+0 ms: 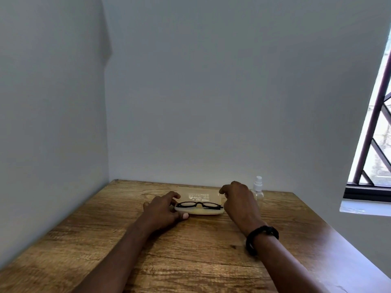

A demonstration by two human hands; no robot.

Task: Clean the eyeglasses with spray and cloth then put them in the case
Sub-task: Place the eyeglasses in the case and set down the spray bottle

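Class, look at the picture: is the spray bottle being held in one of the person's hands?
No: the spray bottle stands by itself on the table behind the right hand, and neither hand grips it.

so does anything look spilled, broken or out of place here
Nothing stands out. The eyeglasses lie level in the open case, the spray bottle stands upright to the right of it, and the wooden table shows no spill. No cloth is visible.

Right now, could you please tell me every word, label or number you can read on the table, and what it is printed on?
Open translucent case lid: several lines of white print, upside down to the camera and too blurred to read.
Clear plastic spray bottle: no label visible.
Black-framed eyeglasses: no markings visible.
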